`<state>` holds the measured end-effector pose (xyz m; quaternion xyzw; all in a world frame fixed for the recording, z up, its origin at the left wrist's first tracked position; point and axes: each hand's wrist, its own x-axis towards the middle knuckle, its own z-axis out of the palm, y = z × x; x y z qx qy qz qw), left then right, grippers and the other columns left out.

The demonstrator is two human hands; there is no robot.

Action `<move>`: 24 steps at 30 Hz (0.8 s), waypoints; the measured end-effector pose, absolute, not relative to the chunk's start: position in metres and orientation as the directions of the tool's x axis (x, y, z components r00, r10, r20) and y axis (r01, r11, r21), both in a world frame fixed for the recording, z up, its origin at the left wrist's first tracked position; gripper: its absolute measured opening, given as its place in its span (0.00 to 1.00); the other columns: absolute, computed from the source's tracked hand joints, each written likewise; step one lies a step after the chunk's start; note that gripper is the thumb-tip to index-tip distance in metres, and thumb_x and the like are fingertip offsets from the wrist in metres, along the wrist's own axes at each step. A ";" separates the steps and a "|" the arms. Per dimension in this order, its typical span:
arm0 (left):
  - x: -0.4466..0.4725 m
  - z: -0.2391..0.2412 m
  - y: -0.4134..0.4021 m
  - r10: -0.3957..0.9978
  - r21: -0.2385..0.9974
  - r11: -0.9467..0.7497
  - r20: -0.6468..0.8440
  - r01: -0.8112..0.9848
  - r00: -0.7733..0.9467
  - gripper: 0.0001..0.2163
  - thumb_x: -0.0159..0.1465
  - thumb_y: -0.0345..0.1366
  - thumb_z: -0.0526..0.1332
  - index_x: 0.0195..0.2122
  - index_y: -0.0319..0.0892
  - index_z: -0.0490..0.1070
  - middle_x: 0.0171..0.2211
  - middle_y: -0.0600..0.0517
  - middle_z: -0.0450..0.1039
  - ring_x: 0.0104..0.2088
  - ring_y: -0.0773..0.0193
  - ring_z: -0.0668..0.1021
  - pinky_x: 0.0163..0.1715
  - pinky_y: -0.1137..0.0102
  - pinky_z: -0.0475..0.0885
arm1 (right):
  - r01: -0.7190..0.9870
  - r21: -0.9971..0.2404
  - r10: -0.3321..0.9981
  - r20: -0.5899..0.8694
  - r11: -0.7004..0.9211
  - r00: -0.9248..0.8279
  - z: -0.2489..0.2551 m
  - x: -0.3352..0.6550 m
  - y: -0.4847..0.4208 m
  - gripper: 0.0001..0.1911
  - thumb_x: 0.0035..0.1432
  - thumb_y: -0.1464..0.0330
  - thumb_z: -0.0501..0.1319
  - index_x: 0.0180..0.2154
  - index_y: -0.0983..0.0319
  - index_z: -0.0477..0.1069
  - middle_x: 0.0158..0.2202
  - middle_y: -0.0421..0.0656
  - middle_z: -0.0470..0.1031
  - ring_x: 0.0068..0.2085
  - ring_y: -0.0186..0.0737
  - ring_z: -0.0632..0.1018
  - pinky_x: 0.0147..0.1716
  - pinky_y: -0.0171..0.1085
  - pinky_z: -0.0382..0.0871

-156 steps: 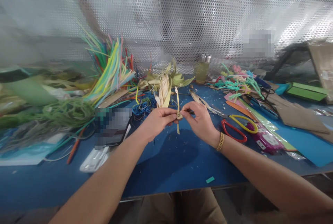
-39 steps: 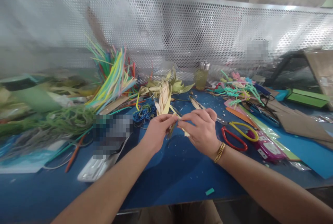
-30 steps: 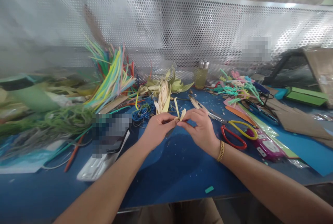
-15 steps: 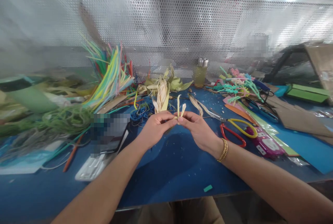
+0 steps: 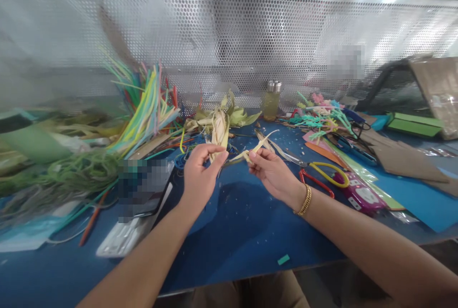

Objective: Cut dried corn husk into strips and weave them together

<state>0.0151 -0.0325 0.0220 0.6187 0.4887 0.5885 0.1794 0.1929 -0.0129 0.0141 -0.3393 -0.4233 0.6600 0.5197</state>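
My right hand [image 5: 274, 174] pinches a pale, knotted strip of dried husk [image 5: 258, 147] over the blue table [image 5: 232, 227]. One loose end of the strip sticks up to the right. The other end runs left to my left hand [image 5: 200, 172], whose curled thumb and forefinger close on its tip. A gold bangle sits on my right wrist. Behind my hands lies a bundle of dried corn husk [image 5: 219, 127] with greenish leaves.
Red-and-yellow scissors [image 5: 324, 177] and a pink packet [image 5: 358, 192] lie right of my hands. A dark phone [image 5: 143, 186], coloured plastic strips [image 5: 150, 103] and green yarn [image 5: 82, 169] lie to the left. A small jar [image 5: 271, 100], cardboard [image 5: 404, 160] and a perforated metal screen [image 5: 232, 36] stand behind.
My hands were pressed together round the strip's knot and have drawn apart. The strip now stretches between them, and its free end points up and right.
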 end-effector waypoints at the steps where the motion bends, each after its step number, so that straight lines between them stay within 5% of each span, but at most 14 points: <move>1: 0.016 0.023 -0.035 0.781 0.762 -0.489 0.599 0.425 -0.176 0.07 0.61 0.41 0.63 0.31 0.44 0.74 0.34 0.51 0.73 0.37 0.62 0.73 0.39 0.69 0.65 | -0.416 -0.904 0.975 -0.006 -0.100 -0.221 0.015 0.193 -0.013 0.17 0.46 0.60 0.72 0.25 0.60 0.66 0.25 0.35 0.69 0.28 0.30 0.69 0.32 0.34 0.64; 5: 0.023 0.024 -0.046 0.800 0.723 -0.544 0.600 0.427 0.002 0.13 0.62 0.40 0.62 0.21 0.42 0.70 0.21 0.55 0.66 0.24 0.67 0.66 0.28 0.70 0.62 | -0.493 -0.866 0.982 0.006 -0.089 -0.187 0.016 0.193 -0.012 0.16 0.44 0.61 0.73 0.26 0.61 0.67 0.25 0.34 0.69 0.30 0.30 0.72 0.34 0.34 0.65; 9: 0.033 0.015 -0.043 0.925 0.864 -0.354 0.381 0.358 -0.005 0.11 0.58 0.43 0.66 0.25 0.42 0.75 0.23 0.54 0.71 0.26 0.65 0.70 0.30 0.70 0.63 | -0.523 -0.848 0.984 0.009 -0.086 -0.177 0.017 0.193 -0.013 0.15 0.45 0.63 0.73 0.29 0.60 0.70 0.26 0.34 0.70 0.31 0.30 0.73 0.34 0.33 0.66; 14: 0.041 0.006 -0.034 0.996 0.981 0.000 0.017 -0.194 0.086 0.17 0.52 0.40 0.71 0.43 0.46 0.79 0.41 0.49 0.79 0.38 0.62 0.76 0.35 0.70 0.66 | -0.530 -0.841 0.978 0.002 -0.111 -0.208 0.013 0.189 -0.017 0.14 0.45 0.63 0.73 0.28 0.61 0.70 0.26 0.35 0.72 0.30 0.29 0.73 0.35 0.33 0.66; 17: 0.044 0.004 -0.034 0.996 0.918 0.045 -0.013 -0.393 0.083 0.14 0.50 0.37 0.73 0.39 0.44 0.80 0.37 0.50 0.78 0.35 0.66 0.74 0.33 0.72 0.65 | -0.521 -0.843 0.971 -0.010 -0.136 -0.238 0.009 0.185 -0.020 0.14 0.45 0.64 0.73 0.29 0.61 0.71 0.26 0.35 0.73 0.30 0.29 0.73 0.34 0.33 0.65; 24: 0.041 0.000 -0.032 1.000 0.938 -0.001 0.001 -0.346 -0.001 0.11 0.48 0.36 0.74 0.33 0.41 0.80 0.26 0.53 0.74 0.26 0.71 0.69 0.26 0.74 0.62 | -0.503 -0.854 0.972 -0.014 -0.133 -0.234 0.005 0.184 -0.020 0.13 0.43 0.64 0.74 0.26 0.61 0.72 0.26 0.35 0.73 0.29 0.29 0.71 0.32 0.33 0.63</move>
